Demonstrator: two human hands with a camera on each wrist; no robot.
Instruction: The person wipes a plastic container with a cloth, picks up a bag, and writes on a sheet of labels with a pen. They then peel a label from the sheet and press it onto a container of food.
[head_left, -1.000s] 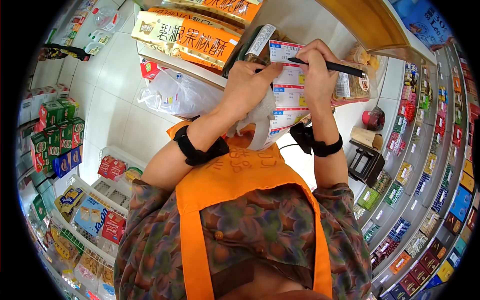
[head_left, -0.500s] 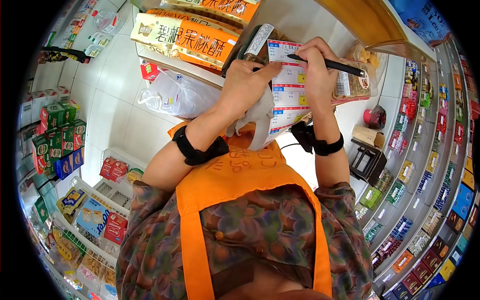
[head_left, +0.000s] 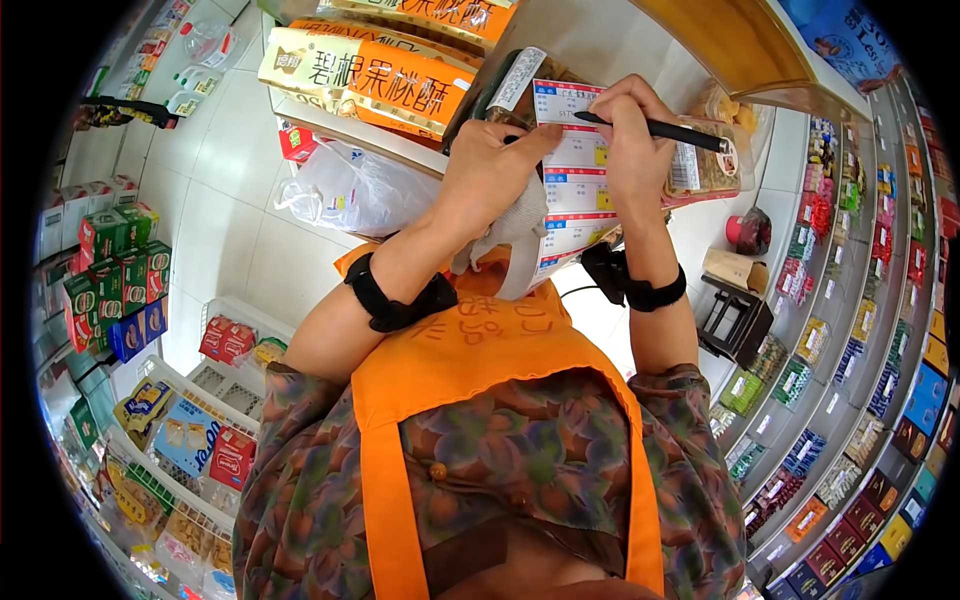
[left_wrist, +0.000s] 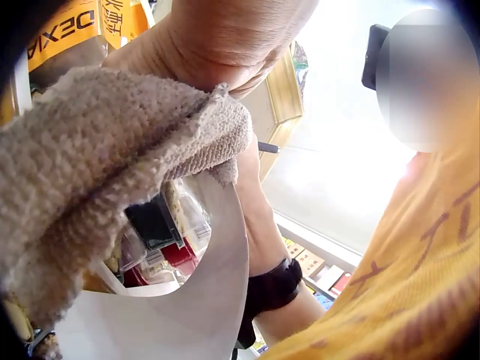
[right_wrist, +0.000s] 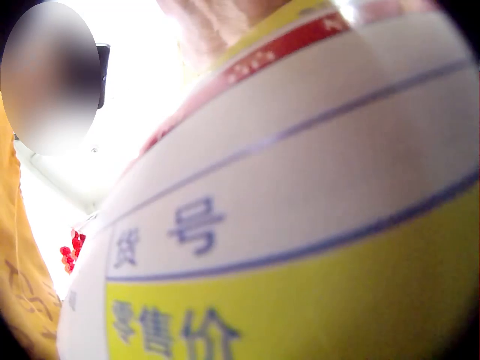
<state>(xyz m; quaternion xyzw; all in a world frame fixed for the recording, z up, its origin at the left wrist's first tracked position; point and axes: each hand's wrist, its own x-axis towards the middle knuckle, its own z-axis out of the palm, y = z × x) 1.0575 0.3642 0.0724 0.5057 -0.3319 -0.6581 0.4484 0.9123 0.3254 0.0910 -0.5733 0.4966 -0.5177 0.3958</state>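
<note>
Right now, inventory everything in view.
Label sheet: one, mostly white, centre
Pen: one, black, tip at sheet
Cloth: one, grey, left of sheet
Food packs: several, orange, cream, upper left
Plastic bag: one, whitish, below packs
Plastic boxes: at least two, clear, around sheet
Shelved goods: many, mixed colours, far right
Cartons: several, mostly green, far left
Apron: one, orange, lower centre
Wristbands: two, black, near apron
Left fingers: several, bare, at sheet
Right fingers: several, bare, round pen

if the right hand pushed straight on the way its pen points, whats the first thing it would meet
Most likely the label sheet: the pen in the right hand points at its top label, and the tip looks on or just above it; depth is hard to judge.
</note>
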